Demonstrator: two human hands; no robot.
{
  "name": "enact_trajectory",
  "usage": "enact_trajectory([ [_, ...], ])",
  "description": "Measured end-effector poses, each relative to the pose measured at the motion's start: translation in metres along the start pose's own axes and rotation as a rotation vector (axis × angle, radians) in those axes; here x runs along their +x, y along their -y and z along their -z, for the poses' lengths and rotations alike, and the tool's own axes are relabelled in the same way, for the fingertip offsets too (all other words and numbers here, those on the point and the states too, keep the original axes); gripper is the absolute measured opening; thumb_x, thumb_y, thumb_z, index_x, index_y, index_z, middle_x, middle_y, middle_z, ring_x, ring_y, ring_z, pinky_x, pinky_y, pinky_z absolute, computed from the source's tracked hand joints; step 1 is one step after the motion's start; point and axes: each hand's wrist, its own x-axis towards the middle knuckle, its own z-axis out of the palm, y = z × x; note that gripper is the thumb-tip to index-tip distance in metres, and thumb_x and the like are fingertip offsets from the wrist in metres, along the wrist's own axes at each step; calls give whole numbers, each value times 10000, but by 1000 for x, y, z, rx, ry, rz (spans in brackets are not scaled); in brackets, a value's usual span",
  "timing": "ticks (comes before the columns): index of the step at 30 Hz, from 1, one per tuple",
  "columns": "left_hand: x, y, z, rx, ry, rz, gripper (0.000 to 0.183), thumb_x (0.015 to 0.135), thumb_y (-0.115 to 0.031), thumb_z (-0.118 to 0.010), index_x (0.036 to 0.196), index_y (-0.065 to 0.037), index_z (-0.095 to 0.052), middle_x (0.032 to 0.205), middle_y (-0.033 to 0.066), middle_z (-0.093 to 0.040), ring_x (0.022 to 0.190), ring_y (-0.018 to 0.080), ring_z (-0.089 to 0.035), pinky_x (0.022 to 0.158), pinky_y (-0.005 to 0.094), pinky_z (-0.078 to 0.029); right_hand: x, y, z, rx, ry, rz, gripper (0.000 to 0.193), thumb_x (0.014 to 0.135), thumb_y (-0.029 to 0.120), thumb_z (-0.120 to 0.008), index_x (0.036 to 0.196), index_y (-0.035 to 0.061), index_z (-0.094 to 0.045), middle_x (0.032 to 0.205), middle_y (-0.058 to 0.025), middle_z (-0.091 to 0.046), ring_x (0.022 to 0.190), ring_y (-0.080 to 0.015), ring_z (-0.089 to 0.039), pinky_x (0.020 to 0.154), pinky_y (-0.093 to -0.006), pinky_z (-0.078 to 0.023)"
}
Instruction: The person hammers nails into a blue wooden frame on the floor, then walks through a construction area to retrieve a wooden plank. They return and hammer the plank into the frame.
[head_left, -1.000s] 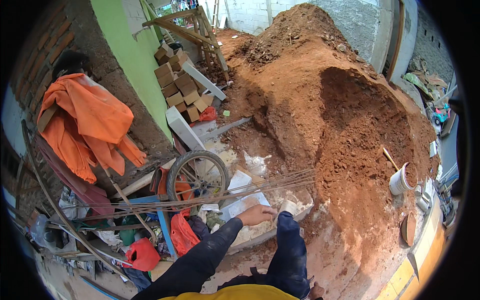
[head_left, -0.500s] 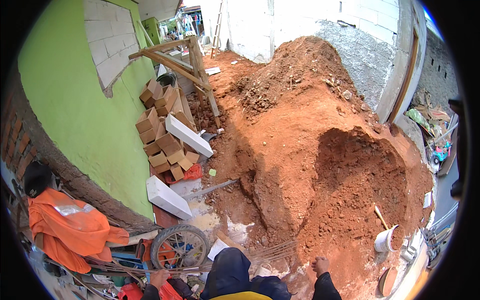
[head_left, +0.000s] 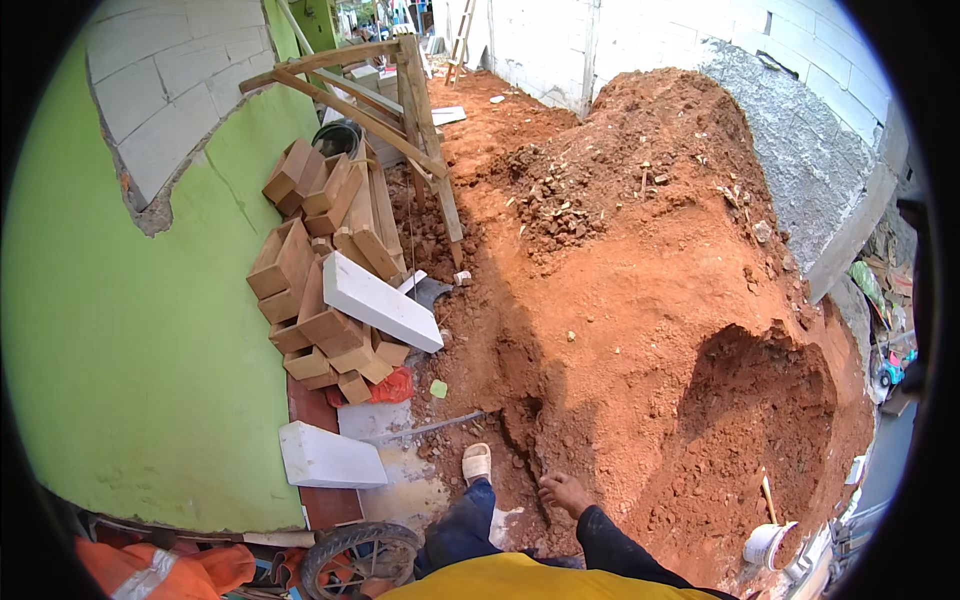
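My right hand [head_left: 565,494] hangs over the red soil in front of me, fingers loosely bent and apart, holding nothing. Only a small part of my left hand [head_left: 376,587] shows at the lower edge, by the spoked wheel [head_left: 362,562]; its fingers are hidden. My foot in a beige sandal [head_left: 477,462] is forward on the muddy ground, beside a narrow crack in the earth. Ahead on the left lie a white block [head_left: 330,458] and a longer white block [head_left: 382,303], which leans on a pile of wooden boxes [head_left: 325,310].
A large mound of red soil [head_left: 640,230] fills the middle and right, with a hollow dug in its near side. At lower right stands a white bucket [head_left: 768,545] with a handle sticking up. A timber frame [head_left: 420,130] stands ahead by the green wall [head_left: 150,350].
I have stepped forward; the wheel and orange jacket slid toward the lower edge. My right hand now appears farther up and left, and my left hand has nearly left view.
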Motion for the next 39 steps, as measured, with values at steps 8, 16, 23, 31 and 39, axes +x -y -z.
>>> enact_trajectory([
  [8, 57, -405, 217, -374, -301, -808, 90, 884, -41, -728, 921, -39, -645, 1232, 188, -730, 1060, 195, -679, 991, 345, -519, 124, 170, 79, 166, -488, -64, 241, 1017, 275, -640, 1136, 66, -657, 859, -92, -711, 710, -187, -680, 645, -325, -546],
  [16, 168, -677, 206, -317, -98, -735, 121, 948, -128, -764, 964, -9, -741, 1189, 143, -762, 1024, 154, -698, 933, 323, -553, 285, 267, 90, 224, -441, -295, 244, 1009, 274, -618, 1159, 87, -665, 924, -111, -732, 706, -227, -698, 619, -391, -542],
  [23, 246, -939, 283, -43, -167, -662, 360, 999, -349, -727, 1051, -6, -822, 925, 75, -776, 859, 101, -674, 792, 278, -536, 476, 451, 151, 71, -331, -479, 302, 1049, 278, -600, 1250, 58, -650, 940, -153, -742, 700, -286, -718, 616, -475, -590],
  [31, 322, -1142, 293, -148, -59, -487, 358, 931, -316, -788, 1089, 6, -780, 1002, 95, -797, 933, 153, -731, 866, 313, -562, 612, 827, 190, 1, -424, -42, 231, 1041, 269, -628, 1187, 92, -659, 925, -87, -751, 745, -184, -713, 654, -370, -553],
  [39, 409, -1380, 240, -273, 114, -639, 335, 984, -253, -732, 1215, -11, -743, 1132, 79, -769, 1037, 148, -712, 939, 299, -542, 672, 1252, 150, -139, -159, 506, 297, 1020, 221, -666, 1222, 2, -677, 983, -67, -734, 906, -135, -698, 822, -294, -565],
])
